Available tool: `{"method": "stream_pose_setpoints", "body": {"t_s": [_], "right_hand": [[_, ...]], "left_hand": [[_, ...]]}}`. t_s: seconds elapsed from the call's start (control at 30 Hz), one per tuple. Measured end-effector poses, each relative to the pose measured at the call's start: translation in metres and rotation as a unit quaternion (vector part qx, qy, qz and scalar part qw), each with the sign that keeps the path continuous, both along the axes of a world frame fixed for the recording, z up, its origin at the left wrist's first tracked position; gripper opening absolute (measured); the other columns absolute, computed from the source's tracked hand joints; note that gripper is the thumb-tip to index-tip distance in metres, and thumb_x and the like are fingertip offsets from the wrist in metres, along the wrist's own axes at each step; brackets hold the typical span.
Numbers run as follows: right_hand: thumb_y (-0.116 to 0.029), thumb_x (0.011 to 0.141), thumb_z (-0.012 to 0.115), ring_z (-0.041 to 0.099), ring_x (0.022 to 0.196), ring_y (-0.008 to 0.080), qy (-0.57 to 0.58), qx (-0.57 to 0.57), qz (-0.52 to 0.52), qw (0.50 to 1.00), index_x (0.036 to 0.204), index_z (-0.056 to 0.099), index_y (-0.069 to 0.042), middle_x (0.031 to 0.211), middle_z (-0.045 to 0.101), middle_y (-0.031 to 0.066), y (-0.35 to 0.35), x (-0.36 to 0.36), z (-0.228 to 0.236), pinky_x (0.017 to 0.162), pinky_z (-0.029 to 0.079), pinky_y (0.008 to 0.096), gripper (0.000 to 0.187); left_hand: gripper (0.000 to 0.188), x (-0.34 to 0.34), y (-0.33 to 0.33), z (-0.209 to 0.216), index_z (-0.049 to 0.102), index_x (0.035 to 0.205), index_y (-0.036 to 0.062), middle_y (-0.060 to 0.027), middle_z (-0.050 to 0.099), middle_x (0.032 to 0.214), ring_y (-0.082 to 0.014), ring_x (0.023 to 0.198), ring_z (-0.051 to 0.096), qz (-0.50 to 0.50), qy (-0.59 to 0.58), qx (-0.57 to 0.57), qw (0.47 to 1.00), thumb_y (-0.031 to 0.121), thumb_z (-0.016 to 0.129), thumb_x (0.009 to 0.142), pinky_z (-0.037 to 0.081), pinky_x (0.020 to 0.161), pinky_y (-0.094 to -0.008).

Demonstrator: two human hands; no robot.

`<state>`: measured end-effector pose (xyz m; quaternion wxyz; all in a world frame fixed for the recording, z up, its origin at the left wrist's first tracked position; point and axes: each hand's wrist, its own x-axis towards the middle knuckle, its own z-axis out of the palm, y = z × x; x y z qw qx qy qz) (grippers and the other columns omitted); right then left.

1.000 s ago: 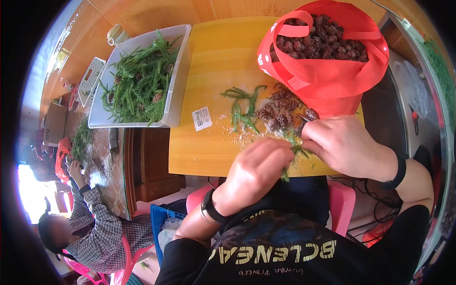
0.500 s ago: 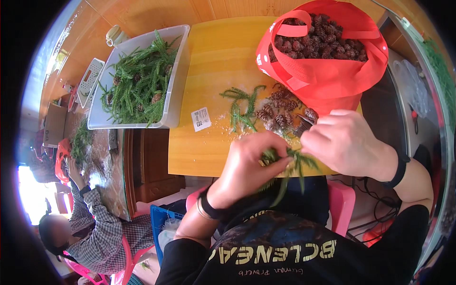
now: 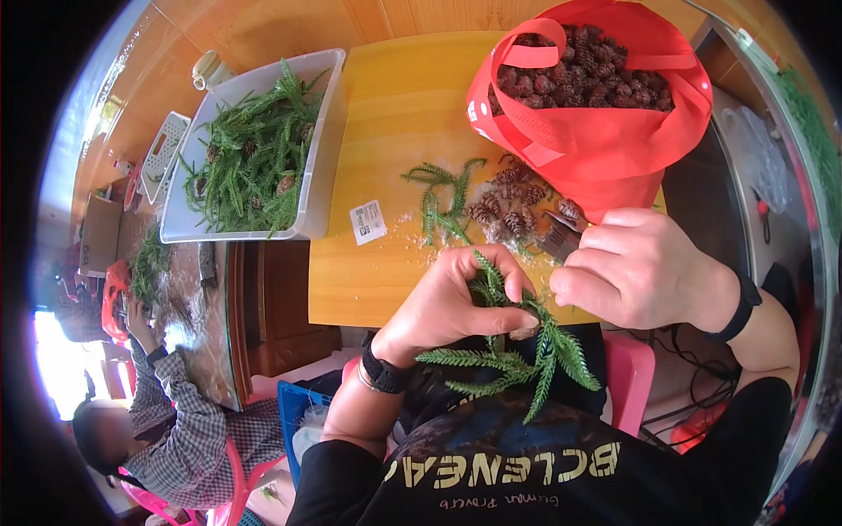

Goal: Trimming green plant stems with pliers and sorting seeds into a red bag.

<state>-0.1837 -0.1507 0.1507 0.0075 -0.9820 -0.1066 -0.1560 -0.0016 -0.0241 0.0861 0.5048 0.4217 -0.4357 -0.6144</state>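
Note:
My left hand is closed, thumb and fingers pinching a green artificial pine sprig. Its needled branches fan out below the fingers, over my lap. A small brownish lump shows by the thumb tip, its kind unclear. To the right, my right hand is curled closed just above the table edge; whatever it may hold is hidden. Beyond the hands lie several loose pine cones and, left of them, another green sprig. A dark brown ridged piece lies beside my right fingers, partly covered.
A red bag full of pine cones stands at the far right of the yellow table. At left is a clear plastic bin of green sprigs. A white label lies between. Another person sits at a table on the left.
The sprig in my left hand has turned, its branches now spread out toward my lap. My right hand has shifted only slightly and stays closed.

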Motion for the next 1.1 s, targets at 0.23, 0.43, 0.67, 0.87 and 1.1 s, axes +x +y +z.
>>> {"method": "stream_pose_setpoints", "body": {"t_s": [0.23,0.43,0.67,0.87,1.1], "right_hand": [[-0.012,0.071,0.070,0.057,0.059,0.0264,0.068,0.148,-0.173,0.971,0.076,0.050,-0.007,0.061,0.054,0.0078,0.002,-0.003,-0.012,0.051,0.042,0.0358,0.021],[-0.015,0.073,0.069,0.057,0.058,0.0214,0.033,0.182,-0.096,0.978,0.083,0.056,-0.008,0.066,0.057,0.0021,-0.003,-0.006,-0.006,0.052,0.043,0.0328,0.018],[-0.016,0.067,0.064,0.055,0.058,0.0142,-0.038,-0.028,0.017,0.999,0.079,0.058,-0.010,0.070,0.057,-0.0012,-0.001,-0.005,-0.001,0.051,0.042,0.0280,0.014],[-0.015,0.067,0.064,0.056,0.057,0.0171,0.015,0.027,-0.060,0.998,0.081,0.057,-0.009,0.069,0.057,-0.0002,-0.003,-0.006,-0.004,0.051,0.042,0.0293,0.016],[-0.014,0.071,0.073,0.061,0.062,0.0221,0.054,0.210,-0.107,0.970,0.089,0.056,-0.007,0.070,0.061,0.0029,-0.003,-0.011,-0.008,0.055,0.045,0.0331,0.025]], "left_hand": [[0.019,-0.020,0.004,-0.005,0.058,0.073,0.0039,-0.0081,0.066,0.083,-0.0185,0.076,0.064,0.188,-0.398,-0.283,0.852,-0.002,0.074,0.066,0.050,0.067,-0.0275],[0.024,-0.002,0.000,-0.003,0.054,0.075,0.0056,-0.0062,0.065,0.086,-0.0099,0.078,0.059,0.064,-0.093,-0.022,0.993,-0.004,0.074,0.068,0.048,0.071,-0.0246],[0.028,0.001,-0.004,-0.003,0.052,0.075,0.0054,-0.0057,0.064,0.086,-0.0098,0.076,0.059,-0.027,0.027,0.023,0.999,-0.008,0.074,0.065,0.048,0.070,-0.0234],[0.020,-0.012,0.002,0.002,0.054,0.072,0.0040,-0.0063,0.065,0.082,-0.0111,0.076,0.061,0.127,-0.335,-0.195,0.913,-0.004,0.072,0.069,0.048,0.068,-0.0240],[0.022,-0.009,0.003,-0.001,0.053,0.072,0.0046,-0.0064,0.066,0.083,-0.0112,0.078,0.061,0.088,-0.197,-0.034,0.976,-0.003,0.074,0.069,0.048,0.069,-0.0246]]}}
